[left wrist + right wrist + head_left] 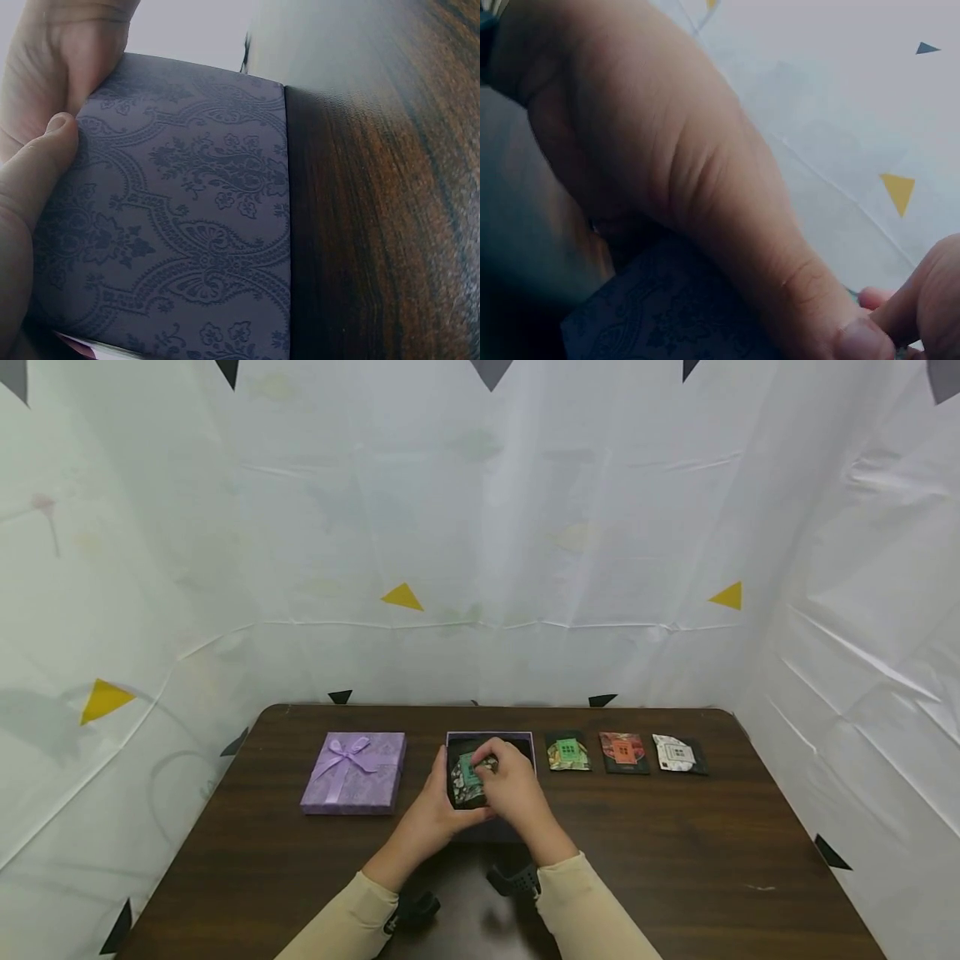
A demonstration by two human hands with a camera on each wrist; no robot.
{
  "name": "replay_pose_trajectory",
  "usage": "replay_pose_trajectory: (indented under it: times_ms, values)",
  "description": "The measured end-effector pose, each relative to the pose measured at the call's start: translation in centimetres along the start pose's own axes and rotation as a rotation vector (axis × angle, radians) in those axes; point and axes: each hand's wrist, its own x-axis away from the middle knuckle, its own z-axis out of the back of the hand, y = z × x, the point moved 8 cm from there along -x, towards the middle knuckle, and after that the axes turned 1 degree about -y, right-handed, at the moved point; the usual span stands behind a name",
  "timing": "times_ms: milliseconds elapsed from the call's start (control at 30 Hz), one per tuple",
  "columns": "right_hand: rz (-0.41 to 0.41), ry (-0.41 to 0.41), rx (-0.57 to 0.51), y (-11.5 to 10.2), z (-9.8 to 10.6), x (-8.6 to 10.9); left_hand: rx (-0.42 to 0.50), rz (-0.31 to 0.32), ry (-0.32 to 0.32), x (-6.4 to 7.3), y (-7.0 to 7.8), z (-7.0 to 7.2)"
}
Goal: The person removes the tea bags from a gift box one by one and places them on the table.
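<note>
Purple patterned box (202, 210) | left hand (433, 817) grips its left side; right hand (519, 789) pinches teal-labelled packet (463, 787) inside box | advisable: brace box, settle packet flat, avoid creasing

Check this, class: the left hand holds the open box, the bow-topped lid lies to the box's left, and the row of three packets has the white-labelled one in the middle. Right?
The middle is wrong: the head view shows the orange-labelled packet there, the white-labelled packet at the right end. The left hand holds the open box, the lid to the box's left.
</note>
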Motion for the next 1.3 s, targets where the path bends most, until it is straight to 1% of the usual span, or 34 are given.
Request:
replay_pose_trajectory:
  times_ms: [100, 133, 267, 300, 367, 433, 500, 567, 600, 667, 800, 1000, 1100, 1167, 1300]
  values:
    - [0.003, 0.047, -0.051, -0.2, 0.5, 0.4, -0.002, 0.013, -0.005, 0.0, -0.1, -0.1]
    - [0.007, 0.064, -0.063, -0.2, 0.7, 0.5, 0.0, 0.007, -0.009, 0.0, 0.0, -0.1]
    - [0.062, 0.14, -0.085, -0.5, 1.2, 1.4, -0.008, -0.002, -0.008, 0.1, 0.0, -0.2]
    - [0.077, 0.161, -0.105, -0.6, 1.4, 1.7, -0.006, -0.008, -0.008, 0.1, 0.1, -0.2]
    - [0.13, 0.213, -0.137, -1.0, 2.1, 2.4, 0.007, -0.01, -0.004, 0.1, 0.1, -0.2]
    - [0.198, 0.278, -0.188, -1.4, 3.1, 3.1, 0.013, 0.006, 0.003, 0.2, 0.1, -0.2]
    - [0.265, 0.34, -0.24, -1.7, 4.4, 3.9, 0.007, 0.035, 0.006, 0.2, 0.0, -0.3]
    - [0.321, 0.392, -0.295, -1.5, 5.7, 4.7, -0.014, 0.076, 0.008, 0.3, -0.2, -0.4]
    - [0.344, 0.416, -0.316, -1.4, 6.4, 5.1, -0.027, 0.096, 0.008, 0.4, -0.3, -0.4]
    - [0.372, 0.457, -0.325, -1.1, 7.7, 5.7, -0.044, 0.11, 0.008, 0.4, -0.3, -0.5]
    - [0.386, 0.503, -0.313, -0.5, 10.1, 6.7, -0.061, 0.107, 0.015, 0.4, -0.2, -0.3]
    - [0.382, 0.503, -0.298, 0.8, 12.5, 7.9, -0.085, 0.084, 0.02, 0.2, -0.1, -0.2]
    - [0.36, 0.514, -0.32, 2.3, 13.3, 8.7, -0.083, 0.084, 0.019, 0.4, -0.1, -0.2]
    - [0.343, 0.537, -0.324, 3.5, 13.6, 9.1, -0.08, 0.088, 0.02, 0.5, -0.1, -0.2]
    - [0.298, 0.563, -0.352, 6.5, 13.8, 9.2, -0.085, 0.088, 0.026, 0.6, -0.3, 0.0]
